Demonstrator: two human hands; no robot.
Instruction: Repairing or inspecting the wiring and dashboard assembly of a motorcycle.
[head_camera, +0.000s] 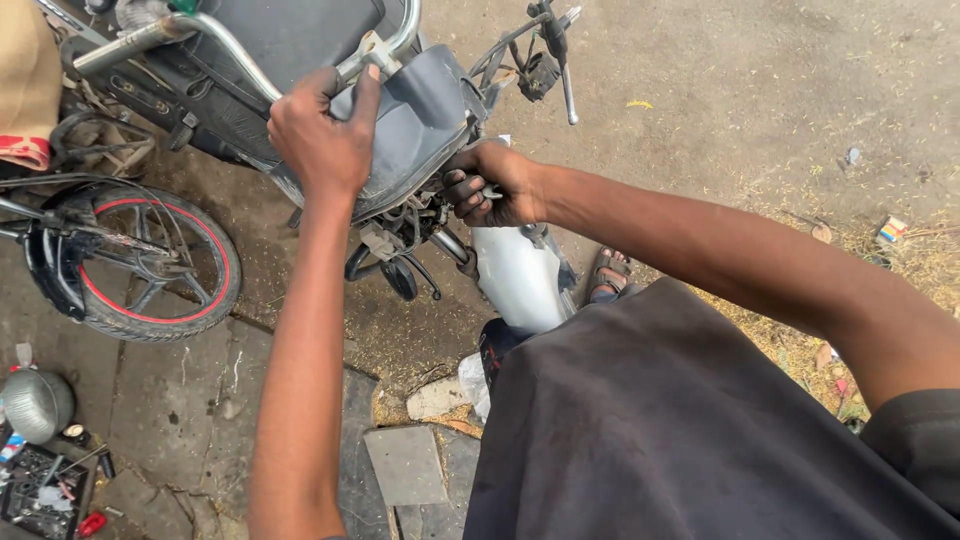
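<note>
Left hand (322, 135) at 11 o'clock, arm straight, clamps one grey tail panel (420, 115); right hand (490, 185), fingers curled shut, grips something small beneath it. One wheel (150, 265) at 9 o'clock.

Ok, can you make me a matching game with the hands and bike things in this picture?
Things:
1. left hand
2. right hand
3. wheel
4. metal bowl

Places or looks:
A. lower left on the ground
B. under the grey rear cover, fingers dark with grime
C. black with a red rim stripe
D. gripping the chrome grab rail

Pairs: 1-D, 2-B, 3-C, 4-A
</note>
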